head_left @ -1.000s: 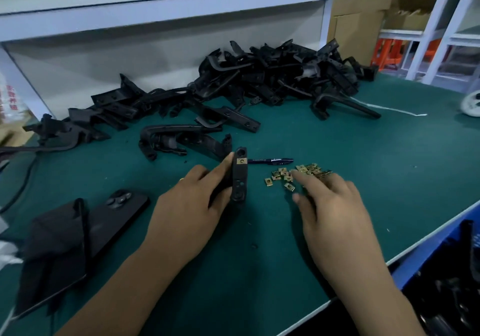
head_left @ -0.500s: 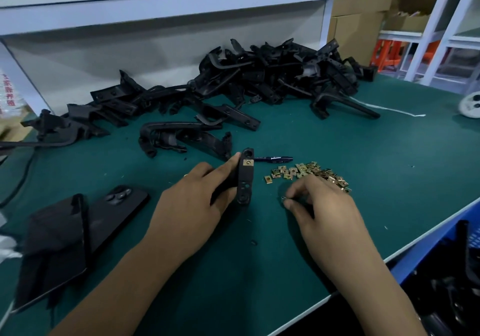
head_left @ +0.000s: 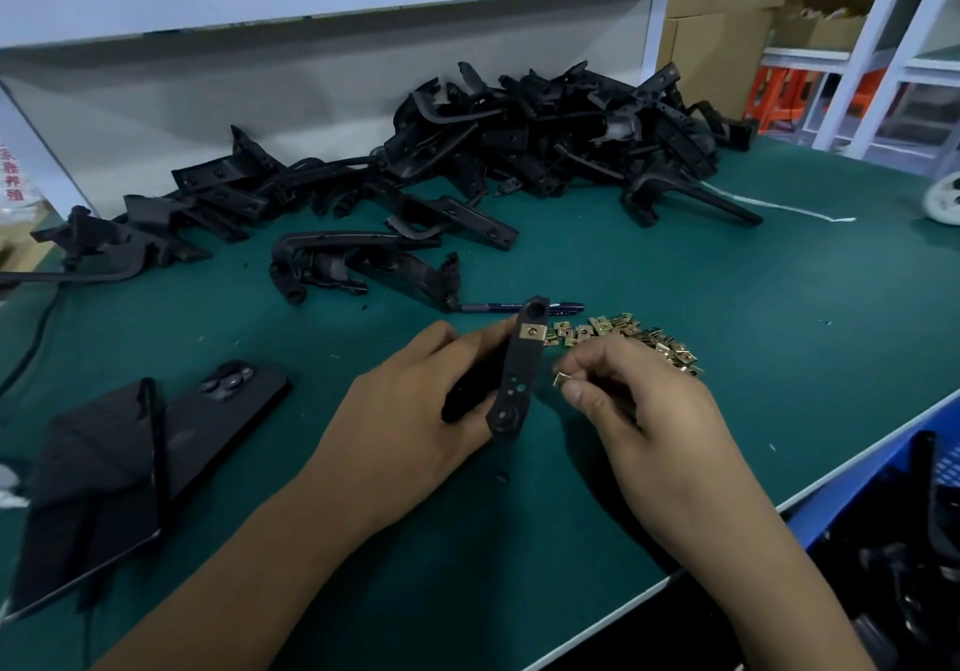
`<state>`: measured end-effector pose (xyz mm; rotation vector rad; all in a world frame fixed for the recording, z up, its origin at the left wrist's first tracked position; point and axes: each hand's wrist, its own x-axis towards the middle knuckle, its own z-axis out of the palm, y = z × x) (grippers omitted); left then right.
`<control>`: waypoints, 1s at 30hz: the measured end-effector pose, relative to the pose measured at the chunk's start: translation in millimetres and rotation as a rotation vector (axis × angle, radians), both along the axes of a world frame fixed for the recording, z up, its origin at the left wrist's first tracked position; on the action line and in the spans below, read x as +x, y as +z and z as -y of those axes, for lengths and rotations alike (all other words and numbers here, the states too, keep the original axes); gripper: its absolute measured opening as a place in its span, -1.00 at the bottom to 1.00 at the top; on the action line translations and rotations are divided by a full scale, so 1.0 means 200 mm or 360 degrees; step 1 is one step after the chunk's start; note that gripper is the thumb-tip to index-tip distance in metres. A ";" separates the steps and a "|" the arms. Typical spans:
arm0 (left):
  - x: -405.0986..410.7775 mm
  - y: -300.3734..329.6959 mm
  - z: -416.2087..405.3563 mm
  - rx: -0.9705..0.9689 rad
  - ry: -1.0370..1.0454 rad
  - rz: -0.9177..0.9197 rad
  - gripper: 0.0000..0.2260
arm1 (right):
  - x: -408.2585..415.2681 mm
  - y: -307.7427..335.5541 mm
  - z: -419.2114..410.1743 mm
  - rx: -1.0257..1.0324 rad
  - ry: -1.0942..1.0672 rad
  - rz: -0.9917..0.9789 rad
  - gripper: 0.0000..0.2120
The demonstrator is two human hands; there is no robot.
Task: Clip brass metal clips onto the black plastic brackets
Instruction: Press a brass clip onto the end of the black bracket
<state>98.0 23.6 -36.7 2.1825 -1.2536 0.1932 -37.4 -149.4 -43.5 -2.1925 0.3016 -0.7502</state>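
My left hand [head_left: 410, 410] grips a black plastic bracket [head_left: 517, 374], held upright just above the green mat. One brass clip [head_left: 532, 331] sits on the bracket near its top end. My right hand [head_left: 644, 410] pinches a single brass clip [head_left: 560, 379] between thumb and forefinger, a short way right of the bracket's lower part. A loose heap of brass clips [head_left: 639, 338] lies on the mat behind my right hand. A big pile of black brackets [head_left: 545, 135] spreads along the back of the table, with more brackets [head_left: 358, 265] lying nearer.
A dark blue pen [head_left: 561, 308] lies behind the held bracket. A black phone [head_left: 228, 400] and a black pouch [head_left: 88, 473] lie at the left. The table's front edge [head_left: 779, 504] runs diagonally at the right, with a blue bin [head_left: 909, 488] below it. A white shelf post [head_left: 655, 36] stands at the back.
My right hand has lifted a clip out of the heap and drawn it toward the bracket. My left hand has raised and tilted the bracket slightly.
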 end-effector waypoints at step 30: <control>-0.03 0.05 -0.01 0.0141 0.0260 0.0176 -0.38 | 0.00 0.05 -0.06 0.1779 0.0291 0.0581 -0.96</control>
